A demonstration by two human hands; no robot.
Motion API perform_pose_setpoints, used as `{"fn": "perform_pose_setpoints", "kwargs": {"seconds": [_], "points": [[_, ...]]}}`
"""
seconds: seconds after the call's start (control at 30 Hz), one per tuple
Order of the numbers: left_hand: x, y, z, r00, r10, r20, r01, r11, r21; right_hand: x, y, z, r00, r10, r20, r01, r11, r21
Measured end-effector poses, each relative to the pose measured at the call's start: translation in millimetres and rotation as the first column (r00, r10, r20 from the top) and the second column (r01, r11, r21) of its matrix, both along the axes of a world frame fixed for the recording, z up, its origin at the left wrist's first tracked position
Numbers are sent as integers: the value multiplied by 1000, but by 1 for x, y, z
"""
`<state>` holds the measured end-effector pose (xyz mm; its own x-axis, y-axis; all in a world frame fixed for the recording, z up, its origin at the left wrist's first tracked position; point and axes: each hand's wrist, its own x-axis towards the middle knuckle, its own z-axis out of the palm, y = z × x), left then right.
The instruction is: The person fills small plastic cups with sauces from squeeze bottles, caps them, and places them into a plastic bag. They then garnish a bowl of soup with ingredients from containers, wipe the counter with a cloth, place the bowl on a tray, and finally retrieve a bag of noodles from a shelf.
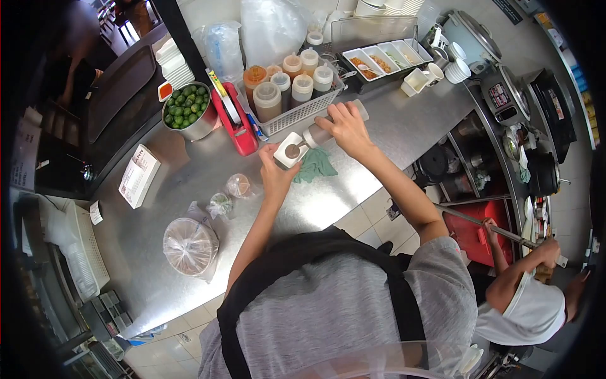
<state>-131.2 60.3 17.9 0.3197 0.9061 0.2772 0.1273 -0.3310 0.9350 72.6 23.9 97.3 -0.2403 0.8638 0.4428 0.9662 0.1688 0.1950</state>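
My left hand (276,178) grips a small white square sauce dish (284,156) by its sides, tilted above the steel counter (353,165). Brown sauce lies in the dish. My right hand (349,131) is wrapped round a clear squeeze bottle (315,135), held almost on its side with its nozzle at the dish. Beneath the bottle, a crumpled green cloth (315,165) rests on the counter. Just beyond my hands, a white basket (302,115) holds several sauce bottles. A red tape dispenser (238,128) stands to the left of the basket.
A tied plastic bag with a container (190,246) and two small wrapped items sit at left. Behind them are a white box (139,175) and a pot of green limes (187,108). Condiment trays (382,62) stand at the back. Another person (524,303) grips a pole at right.
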Motion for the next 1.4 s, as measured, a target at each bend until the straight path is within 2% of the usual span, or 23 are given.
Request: {"fn": "perform_pose_setpoints", "kwargs": {"seconds": [0.23, 0.33, 0.37, 0.43, 0.5, 0.57, 0.63, 0.73, 0.87, 0.97, 1.1, 1.2, 1.33, 1.37, 1.4], "points": [[0, 0, -1, 1000, 7, 7, -7, 1000, 13, 1, -1, -5, 997, -15, -75, 15, 1000, -8], [-1, 0, 3, 1000, 5, 2, -5, 1000, 5, 7, -5, -13, 974, -44, -223, 30, 997, -65], [-1, -1, 5, 1000, 2, 1, -2, 1000, -1, 9, -5, -17, 924, -80, -374, 25, 989, -149], [0, -1, 8, 999, -3, 32, 3, 1000, -15, 13, -6, -26, 755, -182, -630, -25, 952, -304], [0, -2, 12, 998, -6, 56, 7, 1000, -16, 19, -6, -39, 494, -157, -855, -156, 952, -265], [1, -3, 17, 997, -12, 78, 12, 1000, -5, 28, -5, -48, 181, -162, -970, -211, 957, -199], [1, -4, 18, 996, -11, 86, 10, 1000, 5, 28, -5, -49, -149, -171, -974, -193, 971, -141], [0, -6, 18, 996, -26, 85, 26, 1000, 0, 26, -5, -51, -197, -104, -975, -130, 988, -79], [-3, -3, 14, 997, -24, 74, 23, 1000, 13, 36, -12, -45, -225, -177, -958, -164, 976, -142], [-5, -6, 6, 998, -16, 63, 15, 1000, 17, 40, -8, -58, -178, -110, -978, -75, 992, -98], [-7, -5, 14, 998, -12, 61, 11, 1000, 12, 43, -12, -54, -176, -162, -971, -131, 981, -140], [-8, -5, 12, 1000, -16, 24, 16, 1000, -2, 41, -8, -56, -141, -113, -984, -134, 987, -94], [-10, -4, 11, 999, -27, 25, 27, 1000, 6, 47, -11, -56, -102, -183, -978, -218, 963, -157], [-11, -5, 10, 999, -28, 40, 28, 1000, 8, 50, -9, -59, -64, -186, -980, -148, 973, -175], [-9, -3, 10, 998, -29, 60, 28, 999, 17, 46, -11, -54, -59, -189, -980, -167, 970, -177]]}}
